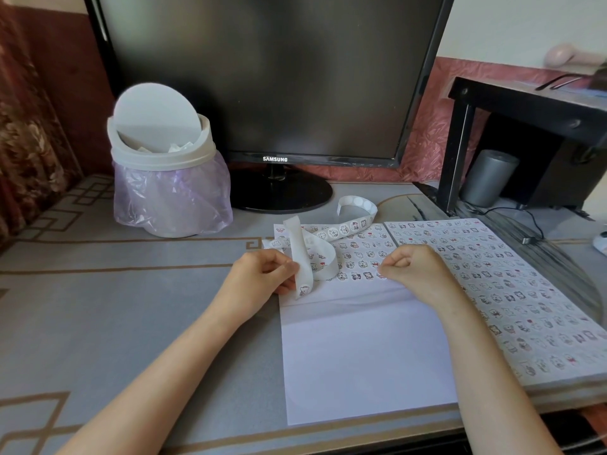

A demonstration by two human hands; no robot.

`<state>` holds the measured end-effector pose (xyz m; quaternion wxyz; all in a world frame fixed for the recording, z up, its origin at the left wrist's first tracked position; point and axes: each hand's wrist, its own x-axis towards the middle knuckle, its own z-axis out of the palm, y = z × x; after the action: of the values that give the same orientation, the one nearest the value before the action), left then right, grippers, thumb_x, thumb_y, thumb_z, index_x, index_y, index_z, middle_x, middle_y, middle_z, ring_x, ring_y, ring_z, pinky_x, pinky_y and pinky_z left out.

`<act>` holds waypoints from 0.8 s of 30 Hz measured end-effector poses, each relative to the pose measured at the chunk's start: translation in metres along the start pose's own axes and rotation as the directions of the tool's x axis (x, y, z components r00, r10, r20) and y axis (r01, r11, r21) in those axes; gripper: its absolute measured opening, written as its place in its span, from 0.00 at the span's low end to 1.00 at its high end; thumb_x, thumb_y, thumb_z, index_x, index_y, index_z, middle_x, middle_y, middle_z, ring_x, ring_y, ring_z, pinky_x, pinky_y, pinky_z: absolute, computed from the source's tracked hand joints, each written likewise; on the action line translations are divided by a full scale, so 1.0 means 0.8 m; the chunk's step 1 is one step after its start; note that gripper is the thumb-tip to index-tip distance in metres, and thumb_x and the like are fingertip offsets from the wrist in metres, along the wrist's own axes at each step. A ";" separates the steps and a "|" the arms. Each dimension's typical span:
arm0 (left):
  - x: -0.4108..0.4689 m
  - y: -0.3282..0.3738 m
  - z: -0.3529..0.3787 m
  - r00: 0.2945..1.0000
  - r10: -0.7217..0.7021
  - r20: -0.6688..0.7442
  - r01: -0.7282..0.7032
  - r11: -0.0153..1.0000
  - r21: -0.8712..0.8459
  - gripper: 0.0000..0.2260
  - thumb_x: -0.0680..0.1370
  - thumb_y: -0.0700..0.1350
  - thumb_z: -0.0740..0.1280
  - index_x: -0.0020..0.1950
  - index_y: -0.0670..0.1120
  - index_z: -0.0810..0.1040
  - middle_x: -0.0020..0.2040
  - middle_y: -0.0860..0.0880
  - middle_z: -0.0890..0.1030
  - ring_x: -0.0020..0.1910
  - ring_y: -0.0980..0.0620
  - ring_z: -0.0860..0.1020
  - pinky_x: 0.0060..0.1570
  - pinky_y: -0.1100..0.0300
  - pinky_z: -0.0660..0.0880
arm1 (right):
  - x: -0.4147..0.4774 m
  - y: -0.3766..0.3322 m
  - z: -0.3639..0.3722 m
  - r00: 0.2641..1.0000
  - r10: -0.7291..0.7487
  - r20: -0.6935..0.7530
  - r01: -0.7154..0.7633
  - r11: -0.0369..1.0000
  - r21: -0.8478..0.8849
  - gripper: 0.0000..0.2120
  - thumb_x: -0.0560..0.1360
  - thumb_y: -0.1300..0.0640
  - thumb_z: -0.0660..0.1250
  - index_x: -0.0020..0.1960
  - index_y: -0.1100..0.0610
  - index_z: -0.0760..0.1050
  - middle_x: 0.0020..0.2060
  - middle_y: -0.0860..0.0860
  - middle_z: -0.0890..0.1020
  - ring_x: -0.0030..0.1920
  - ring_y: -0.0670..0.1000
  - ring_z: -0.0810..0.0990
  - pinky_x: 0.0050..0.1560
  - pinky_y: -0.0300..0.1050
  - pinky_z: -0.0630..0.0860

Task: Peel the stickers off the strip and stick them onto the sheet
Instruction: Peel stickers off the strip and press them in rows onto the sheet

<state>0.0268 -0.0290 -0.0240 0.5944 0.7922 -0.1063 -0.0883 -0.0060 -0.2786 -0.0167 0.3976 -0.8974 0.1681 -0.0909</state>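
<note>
– Logging the left hand [262, 274] first: we see thumb and fingers pinching the strip [303, 257] near its free end, at the left edge of the sheet [361, 349]. From there the strip loops back over the stickered rows towards the monitor [262, 77].
– Agreed. Right hand [415, 267]?
– Fingers curled, tips down on the sheet at the right end of the last sticker row [358, 275], apart from the strip.
– Does it hold a sticker?
– We cannot tell; the fingertips hide that spot. Both forearms are cut off at the bottom edge.
</note>
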 end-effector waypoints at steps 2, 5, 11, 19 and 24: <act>0.000 0.000 0.000 1.000 0.001 0.004 -0.001 1.000 0.002 0.06 0.77 0.41 0.66 0.42 0.41 0.80 0.40 0.42 0.84 0.38 0.49 0.81 0.46 0.61 0.79 | 0.001 0.002 -0.001 1.000 0.004 0.007 -0.004 1.000 0.017 0.04 0.69 0.60 0.73 0.41 0.55 0.78 0.31 0.48 0.78 0.33 0.45 0.75 0.34 0.40 0.67; 0.000 0.001 0.001 1.000 0.003 0.007 -0.003 1.000 0.002 0.07 0.78 0.41 0.66 0.41 0.42 0.79 0.40 0.42 0.84 0.38 0.50 0.81 0.45 0.62 0.78 | 0.004 0.004 -0.002 1.000 0.011 0.016 -0.012 0.999 0.037 0.09 0.69 0.60 0.74 0.45 0.56 0.75 0.33 0.50 0.77 0.35 0.47 0.75 0.35 0.41 0.67; -0.001 0.000 0.000 1.000 0.002 0.006 -0.002 1.000 0.016 0.07 0.78 0.42 0.66 0.41 0.42 0.79 0.40 0.44 0.85 0.38 0.50 0.82 0.47 0.61 0.78 | 0.010 0.011 -0.002 1.000 0.028 -0.002 -0.027 0.999 0.046 0.05 0.72 0.64 0.70 0.45 0.57 0.76 0.34 0.49 0.75 0.38 0.50 0.74 0.35 0.40 0.68; -0.001 0.000 0.000 1.000 0.008 0.002 -0.008 1.000 0.028 0.07 0.77 0.43 0.66 0.42 0.42 0.80 0.40 0.44 0.85 0.39 0.50 0.82 0.47 0.61 0.78 | 0.007 0.008 0.003 0.999 0.037 -0.026 -0.036 0.999 0.029 0.11 0.67 0.52 0.76 0.42 0.55 0.75 0.33 0.46 0.76 0.35 0.47 0.75 0.35 0.42 0.67; -0.001 0.000 0.001 1.000 0.014 0.003 -0.014 0.999 0.035 0.07 0.78 0.43 0.66 0.42 0.42 0.80 0.39 0.45 0.85 0.36 0.53 0.81 0.45 0.63 0.78 | 0.013 0.012 0.004 0.998 0.036 -0.058 -0.036 0.999 -0.014 0.06 0.71 0.57 0.72 0.40 0.53 0.75 0.34 0.47 0.76 0.40 0.51 0.77 0.44 0.45 0.72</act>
<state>0.0262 -0.0294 -0.0241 0.5809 0.8016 -0.1143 -0.0831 0.0020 -0.2863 -0.0252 0.3875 -0.8941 0.1964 -0.1084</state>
